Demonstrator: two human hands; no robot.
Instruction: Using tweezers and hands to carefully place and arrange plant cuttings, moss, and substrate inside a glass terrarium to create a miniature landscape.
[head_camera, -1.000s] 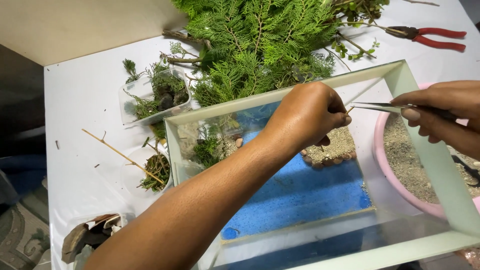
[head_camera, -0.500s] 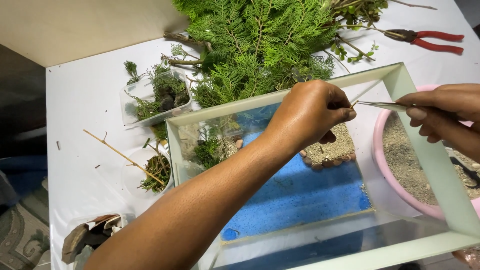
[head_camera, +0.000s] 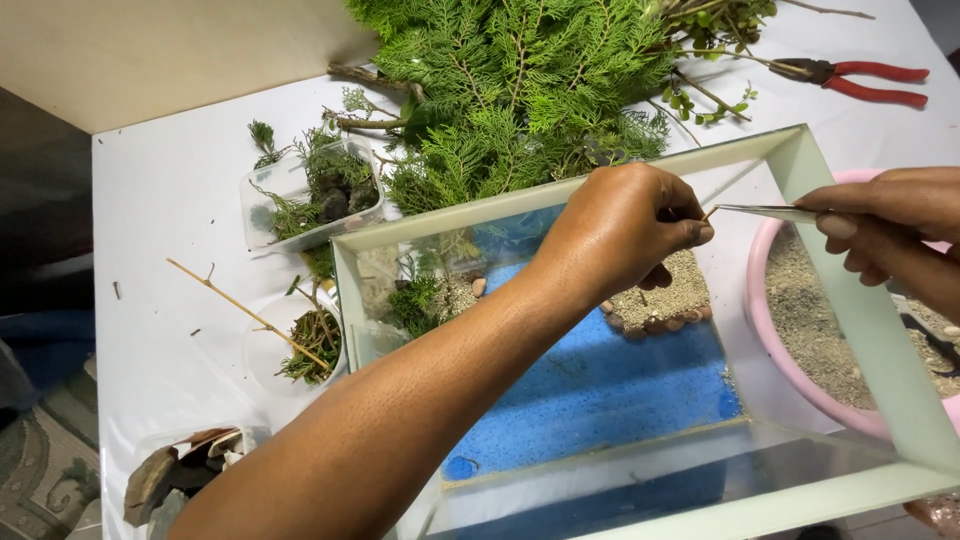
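Note:
My left hand (head_camera: 620, 230) reaches over a glass tank (head_camera: 560, 196), fingers pinched on a small brown twig (head_camera: 708, 213). My right hand (head_camera: 890, 225) holds metal tweezers (head_camera: 760, 211) level, their tip meeting the twig's end at my left fingertips. Below the hands, the tank floor shows blue gravel (head_camera: 600, 390), a patch of sand (head_camera: 670, 290) edged with small pebbles (head_camera: 650, 325), and a tuft of green plant (head_camera: 415, 300) in the left corner.
A pink bowl of sand (head_camera: 790, 350) sits to the right of the tank. Green conifer branches (head_camera: 520, 80) and red-handled pliers (head_camera: 860, 80) lie behind it. To its left are a clear tray of moss (head_camera: 310, 190), a round dish of twigs (head_camera: 300, 340) and a container of bark (head_camera: 170, 475).
Both hands stay almost in place. My left fingers have shifted slightly at the tweezers' tip, and the twig's end now shows between them.

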